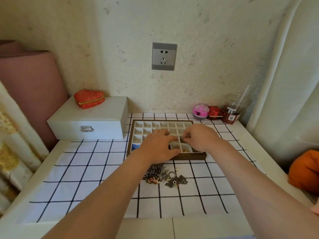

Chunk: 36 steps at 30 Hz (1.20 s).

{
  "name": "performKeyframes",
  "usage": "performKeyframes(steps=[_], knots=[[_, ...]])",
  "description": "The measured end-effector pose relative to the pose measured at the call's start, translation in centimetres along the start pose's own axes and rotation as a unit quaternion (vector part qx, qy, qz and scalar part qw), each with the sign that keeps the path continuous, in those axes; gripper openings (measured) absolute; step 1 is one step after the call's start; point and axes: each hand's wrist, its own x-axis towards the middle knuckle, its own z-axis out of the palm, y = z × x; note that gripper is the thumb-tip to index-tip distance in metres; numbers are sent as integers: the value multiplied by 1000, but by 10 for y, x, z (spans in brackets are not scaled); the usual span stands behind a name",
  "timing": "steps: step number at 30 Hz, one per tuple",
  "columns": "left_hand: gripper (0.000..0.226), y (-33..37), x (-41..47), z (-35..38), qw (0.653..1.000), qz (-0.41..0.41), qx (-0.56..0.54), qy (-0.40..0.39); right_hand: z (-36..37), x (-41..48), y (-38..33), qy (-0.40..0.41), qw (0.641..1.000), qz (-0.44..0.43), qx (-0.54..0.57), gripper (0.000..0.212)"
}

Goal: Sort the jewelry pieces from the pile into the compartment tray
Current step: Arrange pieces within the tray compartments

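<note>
Grid cloth (86,169) on white table (146,226); wall (207,49) behind with socket (164,56). Tray (189,156) at cloth's far edge, jewelry pile (164,175) just before it. Over tray: left hand (157,147) flat, fingers loose; right hand (200,137) pinches small piece (188,135).

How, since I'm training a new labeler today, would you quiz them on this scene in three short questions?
1. True or false: the jewelry pile lies inside the compartment tray.
2. The red heart-shaped case sits on: A the white box; B the checked cloth; C the tray.
3. Fill the gap: the ____ hand pinches a small piece over the tray.

Key: 1 false, it lies on the cloth in front of the tray; 2 A; 3 right hand.
</note>
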Motion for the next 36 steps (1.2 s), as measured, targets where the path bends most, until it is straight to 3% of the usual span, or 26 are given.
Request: performKeyframes(steps=[10, 16, 21, 26, 36], knots=[[57, 4, -3, 1, 1000, 15, -12, -4, -2, -5, 1, -45, 998, 12, 38, 32], [57, 3, -9, -8, 999, 14, -30, 4, -7, -16, 6, 30, 993, -5, 116, 26], [35, 3, -24, -26, 994, 16, -89, 68, -10, -43, 0, 38, 984, -69, 162, 24], [12, 5, -47, -25, 993, 25, -118, 10, 1, -69, -12, -51, 979, -120, 160, 18], [24, 7, -65, -20, 998, 29, -29, -44, 23, -78, -29, -44, 982, -145, 109, 19]])
